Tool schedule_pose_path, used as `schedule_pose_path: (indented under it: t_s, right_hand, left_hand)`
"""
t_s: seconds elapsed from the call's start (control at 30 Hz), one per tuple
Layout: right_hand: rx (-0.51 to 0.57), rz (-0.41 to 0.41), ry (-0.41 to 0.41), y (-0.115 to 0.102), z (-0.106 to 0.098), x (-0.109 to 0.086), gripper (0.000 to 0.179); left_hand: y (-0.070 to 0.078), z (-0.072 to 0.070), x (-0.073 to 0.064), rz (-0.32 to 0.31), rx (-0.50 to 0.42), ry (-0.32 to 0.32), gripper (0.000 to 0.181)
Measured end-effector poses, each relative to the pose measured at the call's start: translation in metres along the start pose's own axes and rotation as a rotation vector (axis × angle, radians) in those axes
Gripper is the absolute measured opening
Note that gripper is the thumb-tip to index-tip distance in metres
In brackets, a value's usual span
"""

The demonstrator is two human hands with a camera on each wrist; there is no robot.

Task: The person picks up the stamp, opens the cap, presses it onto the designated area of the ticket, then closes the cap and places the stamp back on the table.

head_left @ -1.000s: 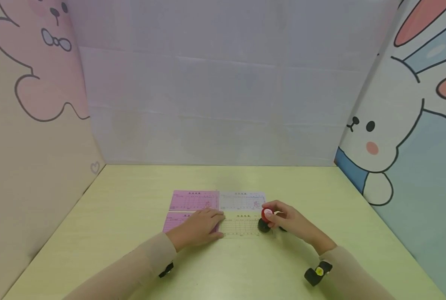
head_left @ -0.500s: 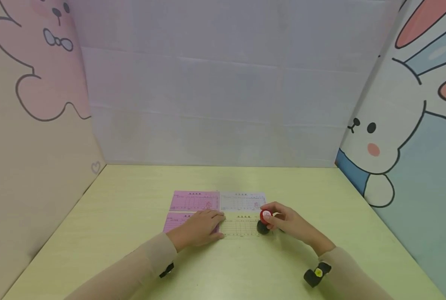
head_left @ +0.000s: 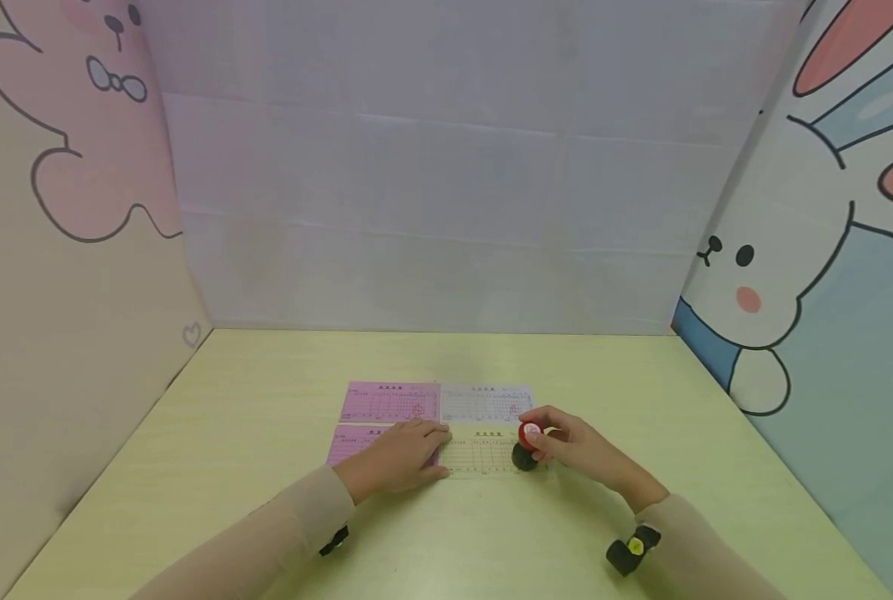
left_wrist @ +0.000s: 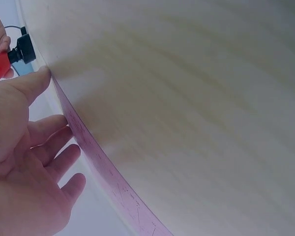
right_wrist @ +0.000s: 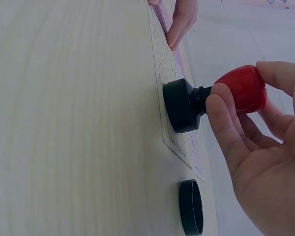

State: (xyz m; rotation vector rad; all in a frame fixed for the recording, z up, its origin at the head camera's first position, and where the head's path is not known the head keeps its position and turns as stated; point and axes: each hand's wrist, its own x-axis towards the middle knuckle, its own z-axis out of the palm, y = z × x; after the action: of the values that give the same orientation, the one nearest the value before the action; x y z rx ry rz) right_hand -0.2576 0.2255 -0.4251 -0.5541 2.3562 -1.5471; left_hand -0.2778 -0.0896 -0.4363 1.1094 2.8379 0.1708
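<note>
The right hand (head_left: pixel 577 443), curled round the stamp (right_wrist: pixel 241 91), has edged toward the tabletop (head_left: pixel 446 533)'s left, its base over, perhaps on, the yellow form (head_left: pixel 478 455); the left hand (head_left: pixel 399 454), loosely outstretched, rests on the pink form (head_left: pixel 351 443).

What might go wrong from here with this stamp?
The stamp is near the right end of the yellow slip, so its print might run off the edge. The left hand reaches only that slip's left end, so the paper may shift. The cap lies close by; the right hand might knock it.
</note>
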Motion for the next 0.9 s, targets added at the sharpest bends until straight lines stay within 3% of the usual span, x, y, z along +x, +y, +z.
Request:
schedule_pose_path:
  t_s: [0.9]
  right_hand:
    - [0.007,-0.008,-0.054,-0.0008,-0.0027,-0.0007,0.044]
  left_hand:
    - [0.0042,-0.0049,-0.0036,0.016,0.003,0.011,0.059]
